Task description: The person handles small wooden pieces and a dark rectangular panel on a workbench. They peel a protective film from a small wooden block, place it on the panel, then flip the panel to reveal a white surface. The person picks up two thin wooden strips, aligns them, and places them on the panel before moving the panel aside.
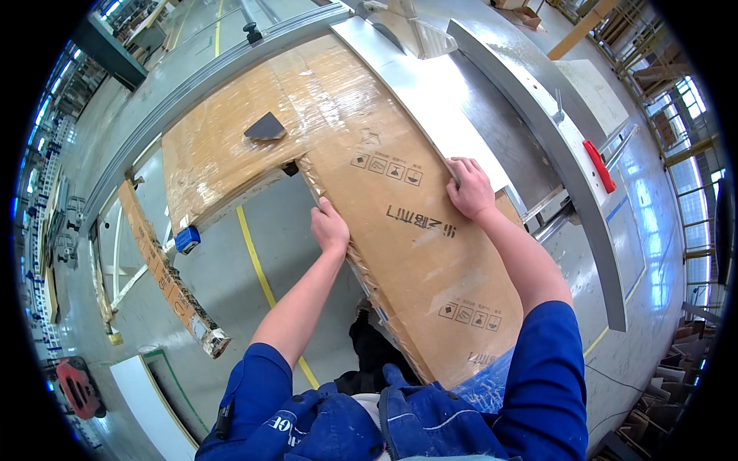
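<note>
A long, pale, glossy panel (430,107) lies along the right side of a cardboard-covered work surface (400,253), next to the saw's metal table. My right hand (471,190) is closed at the panel's near left edge, fingertips over the top. On the left edge of the cardboard covering rests my left hand (330,227), its fingers bent round that edge and partly hidden. A dark, roughly triangular offcut (265,128) sits on the film-wrapped cardboard farther left. At the near left corner of that surface is a blue tape measure (187,240).
A clear guard (419,31) covers the saw blade at the far end. A grey metal rail (538,100) with a red handle (600,167) runs along the right. A worn curved bar (165,265) juts toward me at left. A white board (150,407) is low at left.
</note>
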Action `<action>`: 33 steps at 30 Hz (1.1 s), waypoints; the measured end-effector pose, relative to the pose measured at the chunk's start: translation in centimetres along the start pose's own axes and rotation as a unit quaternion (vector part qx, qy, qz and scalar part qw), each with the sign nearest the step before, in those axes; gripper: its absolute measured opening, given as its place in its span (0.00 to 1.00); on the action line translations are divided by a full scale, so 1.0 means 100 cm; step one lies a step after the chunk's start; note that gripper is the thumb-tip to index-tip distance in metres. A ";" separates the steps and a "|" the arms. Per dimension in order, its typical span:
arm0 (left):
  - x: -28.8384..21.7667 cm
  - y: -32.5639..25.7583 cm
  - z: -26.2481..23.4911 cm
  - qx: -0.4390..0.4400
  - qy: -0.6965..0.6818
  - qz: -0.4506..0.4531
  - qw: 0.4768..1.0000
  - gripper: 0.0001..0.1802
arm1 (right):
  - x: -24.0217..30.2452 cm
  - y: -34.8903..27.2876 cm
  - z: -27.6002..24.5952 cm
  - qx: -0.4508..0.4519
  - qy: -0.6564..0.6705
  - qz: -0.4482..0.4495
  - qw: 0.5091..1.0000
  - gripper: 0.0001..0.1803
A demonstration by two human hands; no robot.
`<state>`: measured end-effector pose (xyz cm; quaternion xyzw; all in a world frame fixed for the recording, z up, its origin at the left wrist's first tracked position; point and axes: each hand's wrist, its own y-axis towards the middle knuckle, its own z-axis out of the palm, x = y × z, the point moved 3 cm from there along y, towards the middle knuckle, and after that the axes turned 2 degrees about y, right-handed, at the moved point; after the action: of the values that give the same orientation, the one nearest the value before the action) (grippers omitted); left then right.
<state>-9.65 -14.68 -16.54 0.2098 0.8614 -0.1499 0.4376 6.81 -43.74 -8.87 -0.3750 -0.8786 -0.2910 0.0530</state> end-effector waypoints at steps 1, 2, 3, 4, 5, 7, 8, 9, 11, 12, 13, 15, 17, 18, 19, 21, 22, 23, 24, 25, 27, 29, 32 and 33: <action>0.001 0.001 0.001 0.000 -0.001 0.000 1.000 0.33 | 0.000 0.000 0.000 0.000 -0.001 0.001 1.000 0.22; 0.002 0.002 0.002 -0.002 -0.003 0.002 1.000 0.33 | 0.001 0.001 -0.001 0.000 -0.003 0.001 1.000 0.22; 0.004 0.003 0.003 -0.004 -0.005 0.003 1.000 0.33 | 0.001 0.000 -0.001 0.000 -0.004 0.002 1.000 0.22; 0.005 0.004 0.004 -0.006 -0.007 0.005 1.000 0.33 | 0.001 0.000 -0.001 0.000 -0.005 0.003 1.000 0.22; 0.007 0.005 0.005 -0.005 -0.005 0.001 1.000 0.34 | 0.000 -0.001 -0.001 0.000 -0.006 0.004 1.000 0.22; 0.006 0.005 0.004 -0.003 -0.001 -0.007 1.000 0.35 | 0.000 -0.001 0.000 0.001 -0.007 0.005 1.000 0.22; 0.006 0.004 0.004 -0.002 0.003 -0.009 1.000 0.35 | -0.001 -0.001 -0.001 0.001 -0.008 0.006 1.000 0.22; 0.005 0.004 0.003 -0.002 0.008 -0.012 1.000 0.35 | -0.001 -0.001 -0.001 0.002 -0.008 0.007 1.000 0.22; 0.002 0.002 0.001 -0.004 0.011 -0.010 1.000 0.35 | 0.000 -0.001 -0.002 0.003 -0.003 0.007 1.000 0.22; 0.002 0.001 0.001 -0.007 0.010 -0.005 1.000 0.34 | 0.000 -0.001 -0.002 0.003 -0.001 0.007 1.000 0.22; 0.001 0.001 0.001 -0.009 0.009 0.000 1.000 0.34 | 0.000 -0.001 -0.003 0.001 0.000 0.007 1.000 0.22; 0.002 0.001 0.002 -0.015 0.014 0.007 1.000 0.34 | 0.000 -0.002 -0.004 -0.003 0.001 0.009 1.000 0.22; 0.005 0.002 0.002 -0.017 0.014 0.009 1.000 0.34 | 0.002 -0.002 -0.004 -0.004 0.004 0.004 1.000 0.22; 0.006 0.003 0.003 -0.014 0.009 0.009 1.000 0.34 | 0.001 -0.002 -0.005 -0.005 0.002 0.003 1.000 0.22; 0.007 0.004 0.004 -0.010 0.005 0.008 1.000 0.34 | 0.001 -0.003 -0.005 -0.007 0.006 0.000 1.000 0.22; 0.009 0.006 0.005 -0.013 0.000 0.013 1.000 0.34 | -0.001 -0.002 -0.004 -0.012 0.015 -0.008 1.000 0.22; 0.009 0.007 0.006 -0.015 -0.002 0.016 1.000 0.34 | -0.001 -0.003 -0.004 -0.013 0.013 -0.009 1.000 0.22; 0.010 0.008 0.007 -0.015 0.002 0.018 1.000 0.35 | -0.002 -0.004 -0.004 -0.014 0.012 -0.011 1.000 0.22; 0.010 0.008 0.007 -0.016 0.007 0.018 1.000 0.35 | -0.003 -0.004 -0.003 -0.013 0.013 -0.013 1.000 0.22; 0.010 0.008 0.006 -0.017 0.012 0.018 1.000 0.35 | -0.003 -0.004 -0.003 -0.016 0.013 -0.012 1.000 0.22; 0.010 0.008 0.006 -0.016 0.013 0.022 1.000 0.35 | -0.004 -0.006 -0.002 -0.022 0.014 -0.011 1.000 0.22; 0.009 0.007 0.006 -0.020 0.013 0.024 0.999 0.35 | -0.004 -0.006 -0.002 -0.021 0.014 -0.009 1.000 0.22; 0.010 0.007 0.004 -0.025 0.018 0.020 0.999 0.36 | -0.004 -0.007 -0.001 -0.019 0.012 -0.009 1.000 0.22; 0.009 0.007 0.004 -0.025 0.019 0.021 0.999 0.36 | -0.005 -0.006 -0.001 -0.021 0.009 -0.011 1.000 0.23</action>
<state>-9.49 -14.07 -17.54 0.2196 0.8686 -0.1148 0.4291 6.69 -44.44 -9.18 -0.3638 -0.8760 -0.3128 0.0500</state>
